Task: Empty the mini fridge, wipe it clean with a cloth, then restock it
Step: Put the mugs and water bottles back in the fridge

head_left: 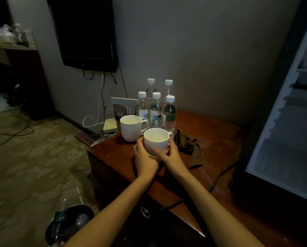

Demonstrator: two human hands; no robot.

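- White mug (156, 141) sits in both hands at the middle of the tabletop (220, 139); whether it touches the wood or is just off it, can't tell.
- Left hand (145, 155): grip curled round the mug's left side.
- Right hand (172, 154): grip wrapped round the right side, under the handle.
- Second mug (131, 128) stands just behind, to the left.
- Five bottles (156, 111) cluster upright behind both mugs.
- Dark cloth (190, 147) lies crumpled just right of the held mug.
- Fridge (283, 122) stands at the right, its pale inside showing.

Wooden table (220, 139) — bottles (156, 111), mug (130, 128), cloth (190, 148)
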